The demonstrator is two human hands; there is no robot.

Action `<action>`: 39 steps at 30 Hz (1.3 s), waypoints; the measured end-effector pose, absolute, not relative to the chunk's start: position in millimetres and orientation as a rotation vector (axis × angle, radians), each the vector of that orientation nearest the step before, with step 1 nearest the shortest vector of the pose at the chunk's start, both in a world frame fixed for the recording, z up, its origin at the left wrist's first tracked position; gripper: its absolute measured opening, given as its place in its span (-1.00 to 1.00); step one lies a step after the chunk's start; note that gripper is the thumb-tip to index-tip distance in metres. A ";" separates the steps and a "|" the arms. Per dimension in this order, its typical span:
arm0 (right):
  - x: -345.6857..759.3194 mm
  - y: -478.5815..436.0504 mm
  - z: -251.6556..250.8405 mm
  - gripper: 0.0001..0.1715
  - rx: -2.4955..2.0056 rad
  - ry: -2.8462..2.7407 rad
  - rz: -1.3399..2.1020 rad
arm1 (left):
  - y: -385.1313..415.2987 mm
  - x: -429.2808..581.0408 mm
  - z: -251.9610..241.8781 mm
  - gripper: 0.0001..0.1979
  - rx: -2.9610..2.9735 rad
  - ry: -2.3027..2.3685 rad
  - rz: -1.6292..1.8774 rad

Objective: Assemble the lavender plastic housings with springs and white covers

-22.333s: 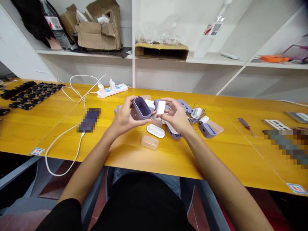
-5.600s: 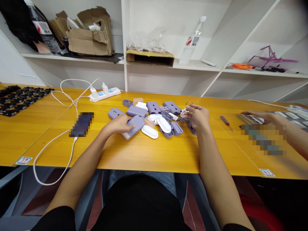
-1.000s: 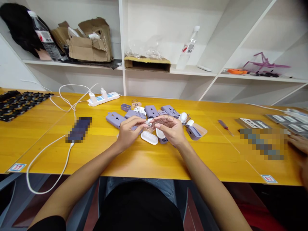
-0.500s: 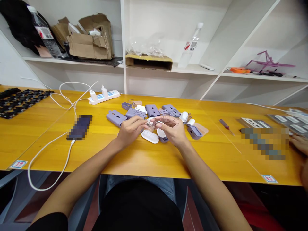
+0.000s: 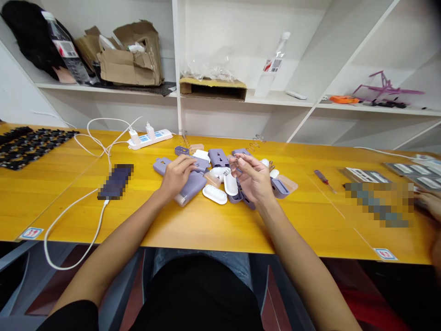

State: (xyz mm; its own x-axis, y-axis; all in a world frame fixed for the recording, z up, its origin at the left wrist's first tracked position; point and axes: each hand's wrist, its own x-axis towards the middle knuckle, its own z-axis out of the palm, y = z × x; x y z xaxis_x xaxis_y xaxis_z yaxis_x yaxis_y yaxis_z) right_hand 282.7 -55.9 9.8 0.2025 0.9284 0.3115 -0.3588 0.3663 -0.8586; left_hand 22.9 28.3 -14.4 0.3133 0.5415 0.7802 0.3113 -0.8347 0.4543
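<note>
Between the fingertips and thumb of my right hand (image 5: 253,177) is a thin metal coil spring (image 5: 233,166), raised above the pile of parts. My left hand (image 5: 177,177) is closed, palm down, over the left side of the pile; its fingertips hide what they grip, if anything. Just under it lies a purple plastic housing (image 5: 193,187). White oval pieces (image 5: 214,194) lie between the hands, one of them a shell (image 5: 230,184) below the spring. Another purple housing (image 5: 217,157) with keyhole slots lies behind. Two more springs (image 5: 184,139) stick up at the back.
A phone (image 5: 115,181) on a white cable lies left, near a power strip (image 5: 150,139). Rightward are a screwdriver (image 5: 324,180), grey trays (image 5: 367,176) and another person's hand (image 5: 429,202). Shelves behind hold a cardboard box (image 5: 129,64) and a bottle (image 5: 273,64).
My hands have drawn apart; the right keeps the spring, while the left has moved back from it. A purple housing now shows below my left hand, and springs stand up at the back.
</note>
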 end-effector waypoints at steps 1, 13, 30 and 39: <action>282.6 -56.0 9.9 -0.65 -0.736 -0.960 1.022 | 31.4 22.1 -16.3 -0.83 2.357 0.790 1.519; 284.0 -52.8 9.4 -0.70 -0.762 -0.912 1.028 | 45.6 18.0 -30.8 -0.79 2.502 0.796 1.269; 286.9 -48.0 -1.6 -0.67 -1.117 -1.193 0.277 | 8.2 41.1 -24.7 -0.73 2.894 0.687 1.028; 304.6 -46.6 10.0 -0.68 -1.062 -1.088 0.238 | -8.5 51.8 -27.5 -0.70 2.967 0.537 0.992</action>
